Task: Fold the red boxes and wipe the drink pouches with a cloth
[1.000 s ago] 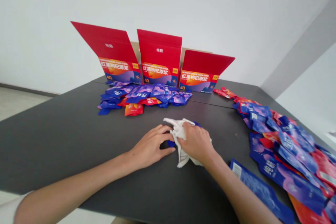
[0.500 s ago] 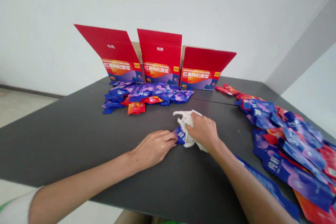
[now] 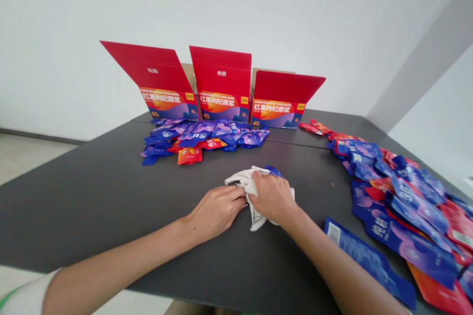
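My right hand [image 3: 272,196] is closed on a white cloth [image 3: 254,220] and presses it down over a blue pouch [image 3: 274,171] lying on the dark table. Only the pouch's far end shows past my knuckles; cloth and fingers cover the rest. Close against the cloth on its left, my left hand [image 3: 218,209] rests on the table with its fingers curled round the pouch's near end, which is mostly hidden. The two hands almost touch.
Three red boxes [image 3: 223,71] with raised lids stand at the back. In front of them lies a pile of blue and red pouches [image 3: 199,133]. Along the right is a larger heap of pouches [image 3: 402,236], with one blue pouch [image 3: 369,261] beside my right forearm.
My right hand has slid the cloth left and slightly nearer, over the part of the pouch beside my left hand. The pouch's far end now shows beyond it. My left hand stays put.
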`<state>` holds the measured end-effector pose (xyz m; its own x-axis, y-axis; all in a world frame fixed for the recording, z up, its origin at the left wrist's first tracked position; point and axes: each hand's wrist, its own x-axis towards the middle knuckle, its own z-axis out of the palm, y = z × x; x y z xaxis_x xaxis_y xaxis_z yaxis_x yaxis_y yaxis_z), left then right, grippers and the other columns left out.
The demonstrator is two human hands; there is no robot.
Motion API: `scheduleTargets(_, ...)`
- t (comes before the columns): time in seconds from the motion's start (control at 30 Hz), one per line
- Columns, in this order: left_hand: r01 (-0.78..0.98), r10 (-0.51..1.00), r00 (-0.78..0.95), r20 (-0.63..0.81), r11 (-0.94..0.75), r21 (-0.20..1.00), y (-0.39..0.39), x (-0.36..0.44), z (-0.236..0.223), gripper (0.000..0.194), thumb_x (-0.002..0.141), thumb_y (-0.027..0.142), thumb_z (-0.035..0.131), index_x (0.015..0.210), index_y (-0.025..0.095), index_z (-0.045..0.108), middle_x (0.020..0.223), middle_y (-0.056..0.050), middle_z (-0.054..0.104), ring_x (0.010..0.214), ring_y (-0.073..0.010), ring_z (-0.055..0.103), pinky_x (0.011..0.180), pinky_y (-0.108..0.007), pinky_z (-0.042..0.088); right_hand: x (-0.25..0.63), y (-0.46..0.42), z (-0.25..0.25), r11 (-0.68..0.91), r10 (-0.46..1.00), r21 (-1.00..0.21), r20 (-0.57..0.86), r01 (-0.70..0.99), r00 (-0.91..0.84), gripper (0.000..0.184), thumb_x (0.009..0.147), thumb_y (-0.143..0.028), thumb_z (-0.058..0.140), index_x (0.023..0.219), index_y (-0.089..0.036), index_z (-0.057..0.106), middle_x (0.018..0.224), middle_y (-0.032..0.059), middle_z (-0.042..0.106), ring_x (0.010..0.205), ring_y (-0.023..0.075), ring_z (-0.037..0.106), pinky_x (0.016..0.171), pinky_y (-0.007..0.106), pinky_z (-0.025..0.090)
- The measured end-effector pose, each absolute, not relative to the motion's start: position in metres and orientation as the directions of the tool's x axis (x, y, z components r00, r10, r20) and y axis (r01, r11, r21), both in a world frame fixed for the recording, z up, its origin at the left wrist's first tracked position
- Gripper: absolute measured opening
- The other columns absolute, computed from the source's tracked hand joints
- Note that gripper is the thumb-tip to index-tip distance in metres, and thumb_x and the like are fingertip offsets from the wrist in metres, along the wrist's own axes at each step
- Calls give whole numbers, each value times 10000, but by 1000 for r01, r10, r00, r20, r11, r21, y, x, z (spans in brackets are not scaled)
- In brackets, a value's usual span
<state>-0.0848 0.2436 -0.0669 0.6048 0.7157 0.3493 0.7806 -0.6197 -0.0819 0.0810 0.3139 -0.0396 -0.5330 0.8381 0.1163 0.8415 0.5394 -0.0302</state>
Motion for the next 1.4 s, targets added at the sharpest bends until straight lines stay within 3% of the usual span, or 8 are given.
scheduleTargets(0.17,781,714,593,372,-622,-51,243,-86,-66,239,916,181,384,931,162,621,940,-24,633,818,-139,578,755,-281,471,82,314,-37,334,939,-9,87,943,-332,311,829,-380,413,1041,-173,506,924,115,643,859,252,621,708,321,424)
scheduleTargets(0.33,776,715,600,358,-630,-43,243,-87,-66,248,913,175,383,862,173,626,887,-26,631,792,-142,571,739,-280,469,80,307,-38,519,853,-26,80,854,-516,282,806,-386,455,1012,-202,510,930,82,647,859,228,615,720,299,414)
scheduleTargets(0.47,786,727,579,369,-618,-15,243,-88,-66,248,922,190,372,931,165,619,926,-34,634,811,-135,572,712,-251,472,83,313,-38,289,950,6,119,957,-287,281,837,-374,415,1022,-183,507,921,90,642,849,232,620,697,295,414)
scheduleTargets(0.63,787,739,579,346,-618,3,243,-90,-67,245,915,180,377,893,172,621,912,-24,631,811,-136,569,700,-250,466,82,311,-41,509,857,-13,105,861,-505,248,800,-361,468,995,-211,498,935,68,645,854,224,616,705,293,413)
scheduleTargets(0.93,790,757,579,303,-613,23,241,-93,-64,229,901,170,393,869,172,619,897,-25,623,807,-143,564,703,-251,461,78,303,-40,524,849,13,76,852,-524,221,794,-345,470,972,-217,496,920,67,643,837,225,617,682,289,401)
scheduleTargets(1.1,798,773,551,316,-598,71,242,-96,-64,240,914,181,375,945,176,614,904,-26,619,830,-136,570,729,-244,460,84,306,-37,327,937,71,102,942,-333,247,820,-365,423,984,-195,498,890,90,646,814,255,620,654,303,395)
scheduleTargets(1.27,776,760,562,325,-621,109,243,-100,-63,244,913,187,384,886,177,626,879,-23,617,838,-130,568,734,-232,456,84,301,-37,558,830,0,14,830,-558,247,793,-353,476,1000,-222,510,919,61,648,846,228,615,684,280,388)
scheduleTargets(1.4,782,762,559,327,-615,97,243,-100,-63,253,919,173,362,940,174,614,900,-30,622,840,-133,569,734,-237,459,85,301,-37,371,925,78,61,925,-376,247,818,-366,442,994,-204,504,881,80,648,802,251,621,662,302,392)
